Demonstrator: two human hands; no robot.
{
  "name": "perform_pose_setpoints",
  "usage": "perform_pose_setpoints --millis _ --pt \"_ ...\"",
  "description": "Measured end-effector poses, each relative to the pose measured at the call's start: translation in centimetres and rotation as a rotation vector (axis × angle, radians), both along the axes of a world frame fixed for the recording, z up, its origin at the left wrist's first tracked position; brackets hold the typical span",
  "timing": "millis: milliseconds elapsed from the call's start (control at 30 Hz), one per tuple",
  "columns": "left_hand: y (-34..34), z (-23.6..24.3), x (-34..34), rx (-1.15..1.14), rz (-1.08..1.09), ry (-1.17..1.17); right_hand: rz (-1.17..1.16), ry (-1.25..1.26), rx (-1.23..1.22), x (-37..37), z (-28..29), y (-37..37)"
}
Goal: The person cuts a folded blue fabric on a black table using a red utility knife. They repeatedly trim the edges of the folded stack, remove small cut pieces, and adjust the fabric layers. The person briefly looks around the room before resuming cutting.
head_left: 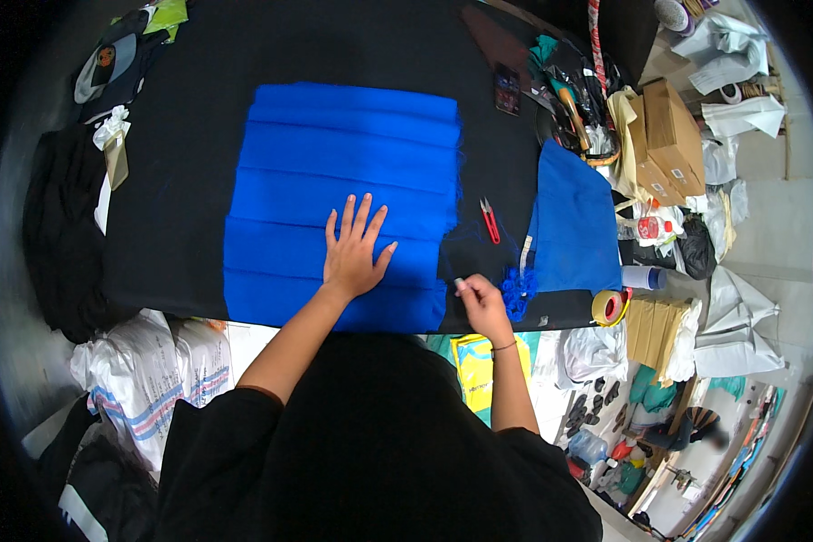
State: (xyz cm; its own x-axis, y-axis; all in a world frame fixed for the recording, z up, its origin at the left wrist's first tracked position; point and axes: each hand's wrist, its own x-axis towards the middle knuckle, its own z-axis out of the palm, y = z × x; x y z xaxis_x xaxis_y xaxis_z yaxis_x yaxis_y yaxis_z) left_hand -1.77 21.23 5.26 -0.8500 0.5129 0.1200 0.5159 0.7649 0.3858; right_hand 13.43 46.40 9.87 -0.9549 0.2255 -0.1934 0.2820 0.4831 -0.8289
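My left hand (356, 248) lies flat with spread fingers on a blue cloth (343, 144) marked by horizontal pleats or seams, with a frayed right edge. Just right of the cloth's lower edge, my right hand (481, 305) is closed in a pinch; what it holds, if anything, is too small to make out, near fine blue threads. Red thread snips (490, 223) lie above it, and a tangle of blue thread (518, 291) lies beside it. A second blue cloth (576, 230) lies farther right.
Dark cloth (172, 154) covers the table. A phone (506, 90), cardboard boxes (668, 140), a tape roll (609, 307) and a white bottle (659, 226) crowd the right side. Black garments (72, 244) lie at left; white sacks (154, 388) stand below.
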Motion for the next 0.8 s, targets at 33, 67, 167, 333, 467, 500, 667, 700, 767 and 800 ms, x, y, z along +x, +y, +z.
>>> perform_pose_setpoints --millis 33,67,167,333,467,500,667,700,767,800 --pt "0.0 0.1 0.0 0.002 0.001 0.002 -0.081 0.004 -0.131 0.0 -0.8 0.4" --pt "0.0 0.3 0.1 0.004 0.003 0.004 -0.143 0.044 -0.262 0.3 -1.6 0.7" --pt "0.0 0.1 0.0 0.020 0.008 0.031 -0.341 0.164 -0.649 -1.5 -1.3 -1.4" --pt "0.0 0.2 0.0 0.010 0.012 0.051 -0.425 0.333 -1.132 -3.7 -1.6 -4.4" --pt "-0.2 0.1 0.0 0.000 -0.003 0.033 -0.494 0.185 -0.970 -1.7 -3.0 2.1" --pt "-0.4 0.1 0.0 -0.001 0.001 0.025 -0.635 0.170 -0.902 -1.1 -1.5 5.6" --pt "0.0 0.1 0.0 0.018 0.009 0.038 -0.550 0.119 -0.354 2.8 -0.2 12.9" --pt "0.0 0.0 0.1 0.020 0.013 0.045 -0.472 0.005 -0.175 2.6 0.8 10.5" --pt "-0.1 0.1 0.1 0.021 0.015 0.045 -0.166 -0.227 0.224 2.2 2.0 5.1" --pt "-0.2 0.1 0.1 0.020 0.012 0.045 -0.107 -0.246 0.243 2.4 1.6 2.5"
